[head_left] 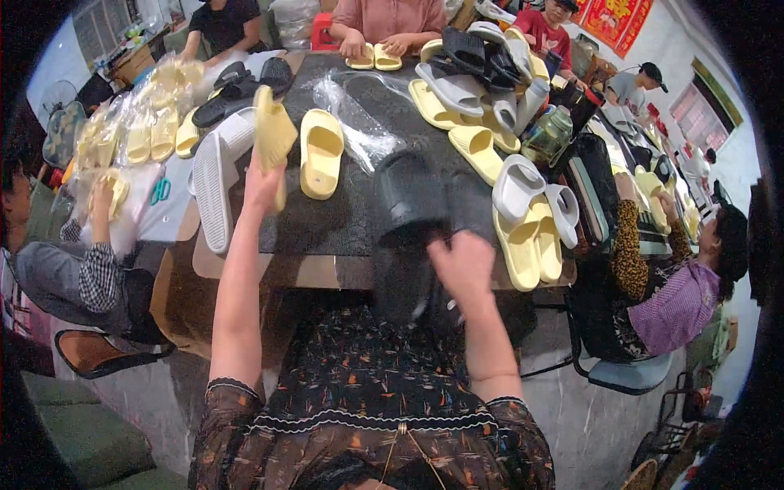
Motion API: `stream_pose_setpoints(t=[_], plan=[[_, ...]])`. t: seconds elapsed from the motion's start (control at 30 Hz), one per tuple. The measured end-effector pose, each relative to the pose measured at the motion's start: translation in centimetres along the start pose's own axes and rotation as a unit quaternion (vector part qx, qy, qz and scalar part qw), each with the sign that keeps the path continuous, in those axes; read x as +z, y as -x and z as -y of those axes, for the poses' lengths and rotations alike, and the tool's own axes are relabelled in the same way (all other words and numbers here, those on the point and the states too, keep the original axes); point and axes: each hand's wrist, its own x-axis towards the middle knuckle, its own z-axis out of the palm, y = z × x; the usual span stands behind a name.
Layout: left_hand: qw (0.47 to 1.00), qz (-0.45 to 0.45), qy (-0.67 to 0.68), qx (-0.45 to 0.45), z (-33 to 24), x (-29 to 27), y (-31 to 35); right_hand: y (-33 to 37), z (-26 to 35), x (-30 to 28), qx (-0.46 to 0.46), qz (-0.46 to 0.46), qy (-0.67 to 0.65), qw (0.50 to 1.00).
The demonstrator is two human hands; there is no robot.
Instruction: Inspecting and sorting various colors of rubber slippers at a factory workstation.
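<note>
1. Head view, left side: the left hand (261,184) is raised over the dark table top (343,220), fingers closed round a pale yellow foam slide sandal (272,135), held upright with its sole turned toward the camera.
2. Just right of it a second yellow slide of the same kind (321,153) lies flat on the table; a white ribbed slide sandal (215,175) lies just left of the hand, overhanging the table edge.
3. Head view, right side: the right hand (463,265) is at the near table edge, clenched on a black foam slide (412,200), blurred. A second dark shape hangs below the hand; what it is cannot be told.
4. A crumpled clear plastic bag (359,122) lies between the yellow slide and the black one.
5. Step in hand, as judged: sorting or pairing, one sandal lifted for a look, another gripped.
6. Next move likely calls for laying the raised yellow slide beside its mate, soles matched, without knocking the white one off the edge.
7. Other people sit round the table handling more slides.
</note>
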Motion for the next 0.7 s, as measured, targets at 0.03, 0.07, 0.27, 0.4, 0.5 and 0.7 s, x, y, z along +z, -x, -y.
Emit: stream_pose_setpoints(t=[0.03, 0.07, 0.27, 0.4, 0.5, 0.7], plan=[[0.991, 0.028, 0.121, -0.056, -0.4, -0.3, 0.1, -0.9, -0.8, -1.3, 0.022, -0.044, 0.005, 0.999], [0.963, 0.056, 0.24, -0.11, -1.0, -0.6, 0.1, -2.2, -2.0, -2.3, 0.054, -0.082, 0.035, 0.995], [0.888, 0.035, 0.431, -0.157, -5.9, -0.6, 3.1, -10.8, -11.3, -7.0, 0.169, -0.141, 0.129, 0.967], [0.885, 0.072, 0.434, -0.151, -6.9, -0.7, 4.6, -14.3, -17.9, -6.9, 0.24, -0.075, 0.136, 0.958], [0.81, 0.204, 0.539, -0.108, -6.6, -1.3, 5.4, -13.8, -17.7, -6.0, 0.231, -0.022, 0.163, 0.959], [0.734, 0.307, 0.604, -0.055, -14.8, 0.7, 8.0, -6.4, -1.8, -2.3, -0.144, -0.124, -0.167, 0.967]])
